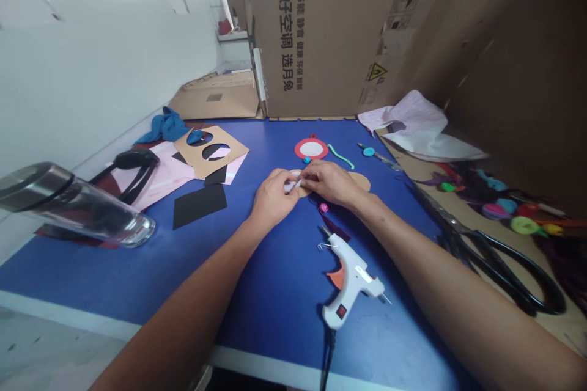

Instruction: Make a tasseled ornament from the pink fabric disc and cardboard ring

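My left hand (pixel 274 197) and my right hand (pixel 329 181) meet near the middle of the blue table. Both are closed, with fingertips pinching a small pale lilac-white piece (pixel 290 186); whether it is fabric or paper I cannot tell. Under it shows a bit of round brown cardboard (pixel 303 192), mostly covered by my fingers. An oval cardboard piece (pixel 361 181) pokes out beyond my right wrist. Just past my hands lies a red ring with a white centre (pixel 311 148). A pink bell (pixel 323 208) with a dark tassel (pixel 336 229) rests below my right hand.
A white hot glue gun (pixel 351 281) lies between my forearms, its cord running off the front edge. Large black-handled scissors (pixel 509 263) lie right. A glass bottle (pixel 98 208), black paper (pixel 200 205) and cut cardboard (pixel 212 166) are left. A big cardboard box (pixel 330 30) stands behind.
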`<control>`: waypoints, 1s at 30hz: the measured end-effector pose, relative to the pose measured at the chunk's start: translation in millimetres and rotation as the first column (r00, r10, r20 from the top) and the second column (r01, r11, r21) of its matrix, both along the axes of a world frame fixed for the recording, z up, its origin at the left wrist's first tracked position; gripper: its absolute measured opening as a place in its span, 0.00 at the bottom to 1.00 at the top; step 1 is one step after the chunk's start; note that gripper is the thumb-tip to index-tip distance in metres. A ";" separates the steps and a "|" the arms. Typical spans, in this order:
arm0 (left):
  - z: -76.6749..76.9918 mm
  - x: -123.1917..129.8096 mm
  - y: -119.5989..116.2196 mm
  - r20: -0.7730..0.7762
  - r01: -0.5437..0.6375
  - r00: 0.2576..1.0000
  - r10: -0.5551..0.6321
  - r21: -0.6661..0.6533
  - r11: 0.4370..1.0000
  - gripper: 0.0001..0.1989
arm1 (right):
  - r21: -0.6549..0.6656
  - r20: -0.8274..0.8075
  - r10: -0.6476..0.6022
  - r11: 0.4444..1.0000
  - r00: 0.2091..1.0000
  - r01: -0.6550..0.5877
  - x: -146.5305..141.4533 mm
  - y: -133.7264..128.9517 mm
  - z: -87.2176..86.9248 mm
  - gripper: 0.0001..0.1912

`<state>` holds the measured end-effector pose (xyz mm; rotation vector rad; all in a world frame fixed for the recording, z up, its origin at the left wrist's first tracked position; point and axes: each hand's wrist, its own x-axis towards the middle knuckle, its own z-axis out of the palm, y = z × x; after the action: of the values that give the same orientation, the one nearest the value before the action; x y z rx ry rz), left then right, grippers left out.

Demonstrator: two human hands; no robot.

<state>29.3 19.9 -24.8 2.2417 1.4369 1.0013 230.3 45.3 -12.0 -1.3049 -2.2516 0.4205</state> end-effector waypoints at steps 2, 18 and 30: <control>1.0 1.9 -0.9 -0.007 -0.008 1.000 0.008 -0.004 1.000 0.08 | -0.003 0.001 -0.004 1.000 1.000 0.004 -0.5 -0.3 -0.3 0.08; -3.0 3.4 5.3 0.015 -0.038 0.999 0.038 0.003 0.999 0.09 | -0.213 0.164 -0.095 0.968 0.982 0.130 23.6 -34.7 34.9 0.07; -3.0 3.9 4.5 0.036 -0.042 0.998 0.043 -0.016 0.999 0.09 | -0.228 0.314 -0.107 0.956 0.943 0.184 -5.1 -33.6 35.7 0.07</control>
<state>33.2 24.4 -27.8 2.1793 1.4777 1.0352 225.1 11.7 23.7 -1.7619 -2.3794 0.4995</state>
